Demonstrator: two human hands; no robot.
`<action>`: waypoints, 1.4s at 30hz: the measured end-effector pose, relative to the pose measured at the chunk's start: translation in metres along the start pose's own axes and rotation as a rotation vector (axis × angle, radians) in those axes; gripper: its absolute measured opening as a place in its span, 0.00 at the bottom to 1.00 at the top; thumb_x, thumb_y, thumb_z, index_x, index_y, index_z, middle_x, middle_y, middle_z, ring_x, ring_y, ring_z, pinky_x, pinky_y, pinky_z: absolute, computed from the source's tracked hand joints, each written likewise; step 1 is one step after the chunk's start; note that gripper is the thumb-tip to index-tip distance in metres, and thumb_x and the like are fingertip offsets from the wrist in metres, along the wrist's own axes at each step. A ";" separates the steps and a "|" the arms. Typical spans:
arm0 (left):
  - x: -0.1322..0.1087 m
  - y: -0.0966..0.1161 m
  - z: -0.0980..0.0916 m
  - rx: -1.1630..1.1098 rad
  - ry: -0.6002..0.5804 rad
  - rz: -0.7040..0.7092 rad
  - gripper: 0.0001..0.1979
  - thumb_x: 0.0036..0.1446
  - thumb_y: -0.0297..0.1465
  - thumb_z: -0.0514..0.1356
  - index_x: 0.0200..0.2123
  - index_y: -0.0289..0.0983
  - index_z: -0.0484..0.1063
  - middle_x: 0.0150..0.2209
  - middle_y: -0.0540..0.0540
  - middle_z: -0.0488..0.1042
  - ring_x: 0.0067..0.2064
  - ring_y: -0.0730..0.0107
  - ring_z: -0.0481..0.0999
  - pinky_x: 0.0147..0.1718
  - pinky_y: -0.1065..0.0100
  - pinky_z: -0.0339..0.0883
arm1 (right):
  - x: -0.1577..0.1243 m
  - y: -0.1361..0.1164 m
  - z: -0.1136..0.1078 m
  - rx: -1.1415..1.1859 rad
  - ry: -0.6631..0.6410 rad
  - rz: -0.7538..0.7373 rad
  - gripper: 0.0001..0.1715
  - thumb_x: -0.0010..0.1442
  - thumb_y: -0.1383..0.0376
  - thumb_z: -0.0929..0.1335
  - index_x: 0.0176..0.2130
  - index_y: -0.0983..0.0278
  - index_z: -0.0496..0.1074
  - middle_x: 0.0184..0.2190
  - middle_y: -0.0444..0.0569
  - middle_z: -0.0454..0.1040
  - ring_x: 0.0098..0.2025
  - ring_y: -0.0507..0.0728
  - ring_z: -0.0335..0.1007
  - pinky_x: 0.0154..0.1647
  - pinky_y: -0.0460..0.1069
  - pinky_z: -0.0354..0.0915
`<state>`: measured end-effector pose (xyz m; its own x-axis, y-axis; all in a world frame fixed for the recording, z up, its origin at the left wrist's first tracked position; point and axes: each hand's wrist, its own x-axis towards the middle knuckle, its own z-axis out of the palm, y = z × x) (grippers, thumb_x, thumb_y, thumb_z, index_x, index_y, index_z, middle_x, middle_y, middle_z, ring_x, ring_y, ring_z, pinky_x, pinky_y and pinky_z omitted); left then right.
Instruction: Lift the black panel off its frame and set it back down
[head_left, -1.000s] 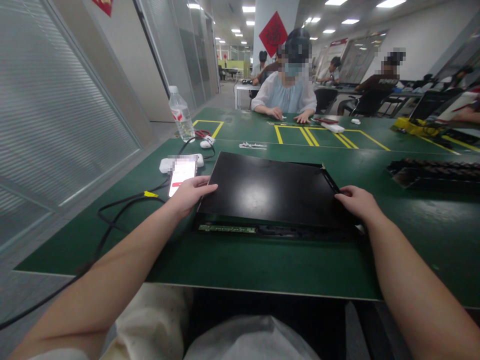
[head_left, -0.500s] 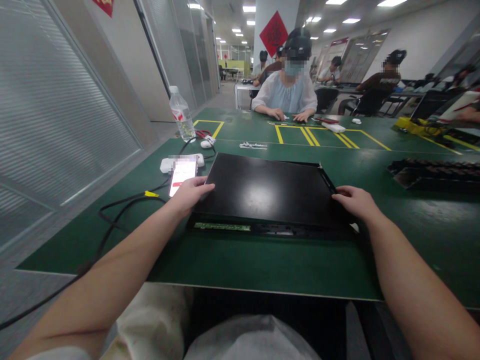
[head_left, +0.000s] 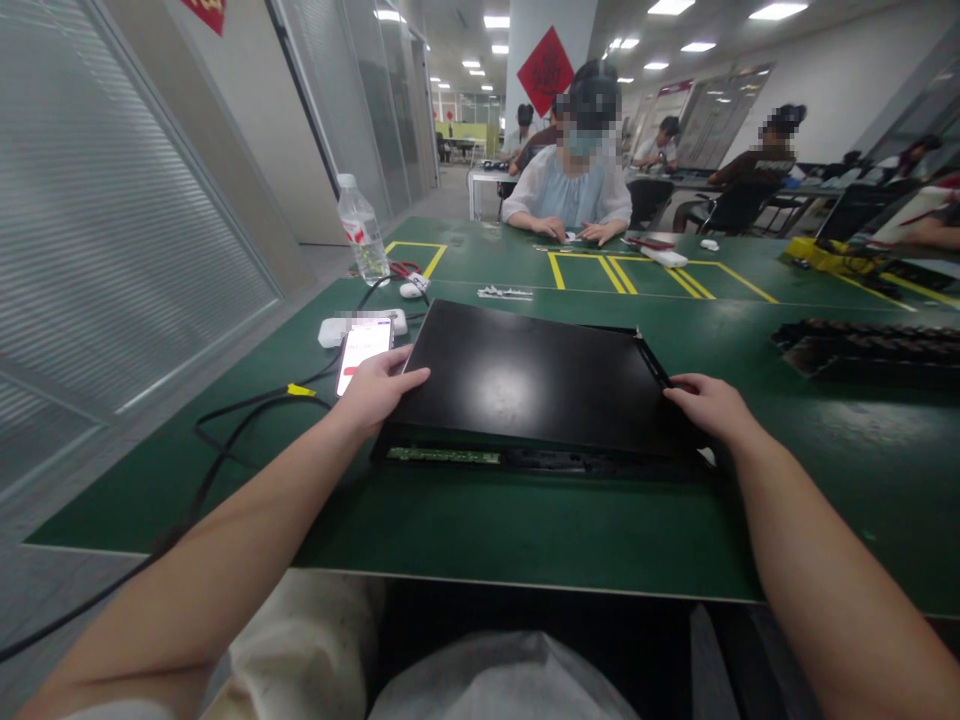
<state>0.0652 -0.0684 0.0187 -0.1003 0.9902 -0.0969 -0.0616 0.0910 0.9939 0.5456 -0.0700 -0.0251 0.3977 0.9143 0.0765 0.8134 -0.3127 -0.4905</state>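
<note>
The black panel [head_left: 517, 380] is, in the head view, lying tilted over a black frame [head_left: 600, 463] on the green table [head_left: 525, 530], leaving a green circuit strip [head_left: 442, 456] showing along the near side. The left hand [head_left: 382, 385] is holding the panel's left edge, partly curled, its thumb resting on top and its fingers mostly hidden. The right hand [head_left: 709, 405] is pinching at the right edge, thumb uppermost; whether it is gripping the panel alone or the frame too, I cannot tell. The glossy sheet is looking stiff, thin and fairly light, probably slippery and easily cracked by bending or twisting, so opposite side edges are offering the best hold, sparing the face and the exposed strip.
</note>
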 end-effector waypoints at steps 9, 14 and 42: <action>-0.007 0.007 0.002 -0.071 -0.025 0.091 0.28 0.36 0.26 0.78 0.46 0.36 0.84 0.43 0.43 0.87 0.53 0.48 0.84 0.50 0.58 0.79 | 0.003 0.004 0.004 0.115 0.051 -0.002 0.28 0.57 0.55 0.71 0.54 0.62 0.80 0.35 0.51 0.81 0.39 0.62 0.77 0.45 0.56 0.72; -0.010 0.009 0.004 -0.073 -0.039 0.203 0.32 0.34 0.30 0.81 0.48 0.36 0.83 0.49 0.40 0.86 0.61 0.43 0.78 0.57 0.55 0.75 | 0.002 0.001 0.004 0.366 0.084 0.075 0.20 0.54 0.54 0.73 0.43 0.61 0.83 0.42 0.54 0.83 0.47 0.65 0.78 0.47 0.57 0.73; 0.011 0.001 -0.002 -0.240 -0.052 0.100 0.17 0.51 0.41 0.70 0.39 0.35 0.83 0.46 0.40 0.86 0.53 0.51 0.82 0.53 0.57 0.75 | -0.032 -0.039 -0.047 1.613 0.050 0.405 0.23 0.52 0.69 0.65 0.46 0.62 0.81 0.41 0.54 0.85 0.47 0.69 0.83 0.57 0.70 0.74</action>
<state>0.0619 -0.0571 0.0189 -0.0670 0.9977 0.0099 -0.2888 -0.0289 0.9569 0.5215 -0.0987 0.0320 0.4976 0.8271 -0.2612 -0.5716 0.0862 -0.8160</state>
